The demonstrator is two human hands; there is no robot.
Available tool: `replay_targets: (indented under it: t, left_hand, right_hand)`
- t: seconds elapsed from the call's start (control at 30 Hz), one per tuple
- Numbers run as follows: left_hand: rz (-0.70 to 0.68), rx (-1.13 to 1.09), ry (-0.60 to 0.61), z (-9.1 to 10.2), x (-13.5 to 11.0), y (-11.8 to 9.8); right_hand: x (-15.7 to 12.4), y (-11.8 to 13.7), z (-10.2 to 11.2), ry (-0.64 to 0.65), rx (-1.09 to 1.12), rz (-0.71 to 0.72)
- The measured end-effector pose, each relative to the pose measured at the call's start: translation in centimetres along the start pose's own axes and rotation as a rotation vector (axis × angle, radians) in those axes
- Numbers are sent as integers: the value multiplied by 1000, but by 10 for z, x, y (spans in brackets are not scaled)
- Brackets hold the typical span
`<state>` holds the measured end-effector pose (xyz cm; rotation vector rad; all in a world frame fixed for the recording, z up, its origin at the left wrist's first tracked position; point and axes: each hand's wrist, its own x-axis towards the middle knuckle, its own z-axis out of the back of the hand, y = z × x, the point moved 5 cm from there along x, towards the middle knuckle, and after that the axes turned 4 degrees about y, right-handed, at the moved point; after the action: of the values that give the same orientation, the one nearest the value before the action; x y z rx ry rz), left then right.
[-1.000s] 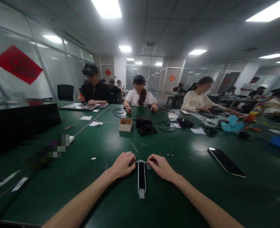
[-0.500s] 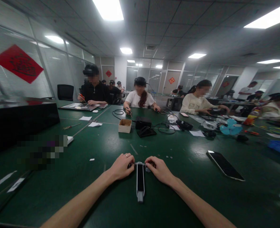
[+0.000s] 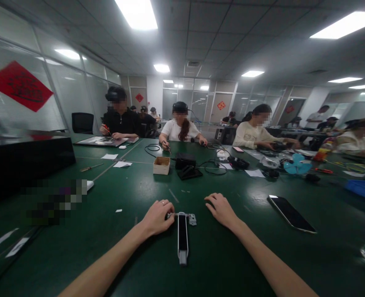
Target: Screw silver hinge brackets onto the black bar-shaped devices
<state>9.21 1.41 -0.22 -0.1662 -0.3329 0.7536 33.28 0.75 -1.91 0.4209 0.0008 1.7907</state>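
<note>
A long narrow device (image 3: 182,237) with a black face, pale edges and a grey end lies on the green table; its exact kind is unclear. At its far end is a thin crosspiece, with a small metal bracket (image 3: 192,219) on the right side. My left hand (image 3: 158,218) has its fingers curled around the left end of this crosspiece, hiding that part. To the right, apart from the device, my right hand (image 3: 222,209) reaches over the table with thumb and fingers spread. Nothing shows between them.
A phone (image 3: 291,213) lies to the right. Ahead stand an open cardboard box (image 3: 161,166) and a black box (image 3: 185,161) with cables. A blue fan (image 3: 297,164) is farther right, and a screwdriver (image 3: 91,167) lies at left. Several people sit across the table.
My right hand has let go of the device's right side and moved right, over where small rings lay. The bracket now shows. My left hand stays at the crosspiece.
</note>
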Motion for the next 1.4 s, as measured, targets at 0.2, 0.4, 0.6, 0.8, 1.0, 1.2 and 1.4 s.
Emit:
replay_targets:
  t: [0.2, 0.4, 0.6, 0.8, 1.0, 1.2, 1.4]
  left_hand:
    - [15, -22, -52, 3, -1, 1]
    - [-29, -65, -110, 7, -3, -4]
    - [-216, -106, -87, 3, -5, -22]
    - [-266, -152, -117, -1, -6, -29]
    - [-209, -172, -109, -8, -5, -22]
    - [-186, -182, -132, -4, -6, -21]
    - [-216, -290, -84, 8, -6, -26]
  right_hand:
    - [0, 0, -2, 41, -51, 19]
    - [-5, 38, 7, -72, 94, 174]
    - [-22, 96, 12, -132, 309, 440]
    - [-30, 109, 13, -182, 435, 521]
    - [-29, 104, 8, -207, 506, 480]
    - [-29, 101, 5, -178, 575, 413]
    - [-30, 101, 6, -176, 567, 429]
